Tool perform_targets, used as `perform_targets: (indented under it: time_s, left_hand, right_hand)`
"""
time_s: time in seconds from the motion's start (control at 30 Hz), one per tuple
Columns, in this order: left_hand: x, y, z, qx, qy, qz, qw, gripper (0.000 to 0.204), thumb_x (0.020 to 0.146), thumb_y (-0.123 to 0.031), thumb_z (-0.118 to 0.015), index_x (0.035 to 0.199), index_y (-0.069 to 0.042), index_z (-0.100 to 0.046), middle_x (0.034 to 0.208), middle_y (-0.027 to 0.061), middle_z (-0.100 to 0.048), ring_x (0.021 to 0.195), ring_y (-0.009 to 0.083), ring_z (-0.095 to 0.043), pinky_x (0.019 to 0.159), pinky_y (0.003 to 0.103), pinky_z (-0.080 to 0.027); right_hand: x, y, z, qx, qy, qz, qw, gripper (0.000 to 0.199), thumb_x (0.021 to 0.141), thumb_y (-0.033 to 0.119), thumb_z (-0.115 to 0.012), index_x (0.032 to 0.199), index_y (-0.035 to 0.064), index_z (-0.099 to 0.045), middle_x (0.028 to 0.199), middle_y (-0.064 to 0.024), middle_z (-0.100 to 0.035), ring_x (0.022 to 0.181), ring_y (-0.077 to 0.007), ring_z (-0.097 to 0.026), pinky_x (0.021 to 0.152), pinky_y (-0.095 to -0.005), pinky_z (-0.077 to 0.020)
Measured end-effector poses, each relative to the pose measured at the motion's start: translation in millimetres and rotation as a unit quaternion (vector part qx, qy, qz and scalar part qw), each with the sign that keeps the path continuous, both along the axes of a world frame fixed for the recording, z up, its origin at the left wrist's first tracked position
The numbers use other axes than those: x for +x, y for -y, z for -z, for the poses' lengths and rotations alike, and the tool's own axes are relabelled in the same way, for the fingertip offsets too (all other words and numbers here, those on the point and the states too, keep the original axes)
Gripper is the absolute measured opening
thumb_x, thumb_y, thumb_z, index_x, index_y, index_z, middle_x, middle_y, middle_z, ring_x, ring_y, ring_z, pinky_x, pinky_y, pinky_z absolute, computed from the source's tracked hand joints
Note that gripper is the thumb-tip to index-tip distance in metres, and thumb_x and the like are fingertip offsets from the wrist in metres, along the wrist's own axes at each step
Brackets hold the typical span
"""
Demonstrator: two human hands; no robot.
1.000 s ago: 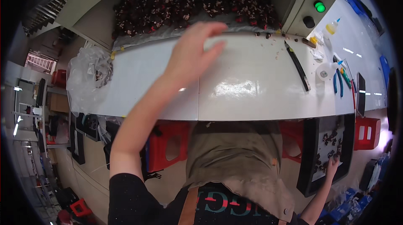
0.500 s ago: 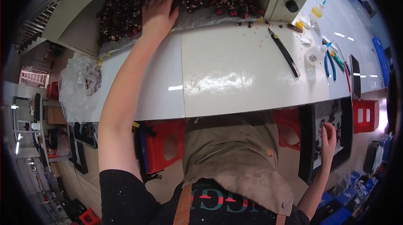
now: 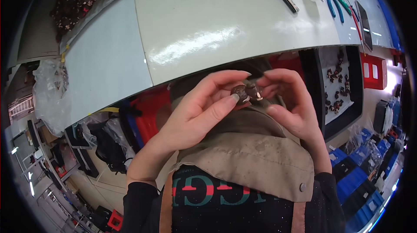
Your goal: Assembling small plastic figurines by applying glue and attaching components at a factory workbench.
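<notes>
Head view: left hand (image 3: 197,113) pinches small dark brown piece (image 3: 246,94) between thumb and fingers, over apron (image 3: 249,150), near side of table (image 3: 208,28). Long axis roughly left-right. Right hand (image 3: 293,102) half-curled at its right end; can't tell if gripping.

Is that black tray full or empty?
Neither, just partly filled: in the black tray, small dark pieces lie scattered on a white lining, and bare white shows between them.
</notes>
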State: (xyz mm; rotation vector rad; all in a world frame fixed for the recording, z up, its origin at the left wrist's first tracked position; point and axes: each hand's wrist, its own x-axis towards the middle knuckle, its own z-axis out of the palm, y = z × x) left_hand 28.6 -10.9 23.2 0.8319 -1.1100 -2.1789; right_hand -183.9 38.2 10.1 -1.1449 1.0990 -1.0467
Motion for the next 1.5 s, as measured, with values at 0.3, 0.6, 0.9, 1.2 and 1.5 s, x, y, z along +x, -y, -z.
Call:
perform_targets:
  time_s: [0.3, 0.6, 0.9, 1.2, 1.5]
  left_hand:
    - [-7, -13, 23, 0.004, -0.022, 0.012, 1.0, 0.032, 0.097, -0.015, -0.043, 0.126, -0.002, -0.043, 0.118, 0.0084, -0.053, 0.109, 0.0149, -0.052, 0.095, 0.03, -0.043]
    - [-11, -16, 27, 0.024, -0.003, -0.01, 1.0, 0.034, 0.099, -0.024, -0.042, 0.126, -0.004, -0.045, 0.114, 0.006, -0.055, 0.101, 0.0127, -0.053, 0.088, 0.027, -0.044]
    - [-10, -16, 31, 0.05, 0.01, -0.03, 0.998, 0.035, 0.099, -0.026, -0.04, 0.127, -0.005, -0.045, 0.113, 0.0049, -0.055, 0.102, 0.0117, -0.053, 0.088, 0.027, -0.043]
    - [-9, -15, 35, -0.017, 0.049, -0.025, 0.998, 0.037, 0.099, -0.028, -0.041, 0.126, -0.003, -0.047, 0.107, 0.0028, -0.056, 0.099, 0.0085, -0.053, 0.087, 0.024, -0.042]
    - [-8, -14, 38, -0.015, 0.05, -0.012, 0.999, 0.041, 0.1, -0.032, -0.036, 0.126, -0.003, -0.048, 0.099, 0.0019, -0.058, 0.082, 0.006, -0.05, 0.076, 0.02, -0.042]
  right_hand:
    - [4, -4, 8, -0.015, -0.026, -0.01, 0.999, 0.04, 0.082, 0.002, -0.066, 0.117, 0.0, -0.048, 0.104, -0.0052, -0.054, 0.095, -0.0119, -0.053, 0.085, -0.026, -0.0424]
    - [12, -5, 10, -0.014, -0.011, 0.012, 1.0, 0.04, 0.079, 0.002, -0.068, 0.115, 0.0008, -0.05, 0.103, -0.0051, -0.057, 0.091, -0.0103, -0.055, 0.082, -0.0248, -0.044]
    - [14, -6, 22, -0.037, -0.048, 0.001, 0.998, 0.043, 0.076, 0.004, -0.072, 0.112, 0.0027, -0.048, 0.103, -0.004, -0.052, 0.092, -0.011, -0.052, 0.083, -0.025, -0.0425]
    - [16, -2, 29, -0.145, -0.176, 0.001, 0.974, 0.043, 0.072, 0.009, -0.077, 0.105, 0.0034, -0.05, 0.101, -0.0076, -0.054, 0.092, -0.0175, -0.054, 0.082, -0.0287, -0.0435]
    - [19, -4, 35, -0.126, -0.188, 0.007, 0.974, 0.04, 0.071, 0.013, -0.078, 0.1, 0.0027, -0.054, 0.095, -0.0082, -0.058, 0.086, -0.0175, -0.057, 0.077, -0.0285, -0.0461]
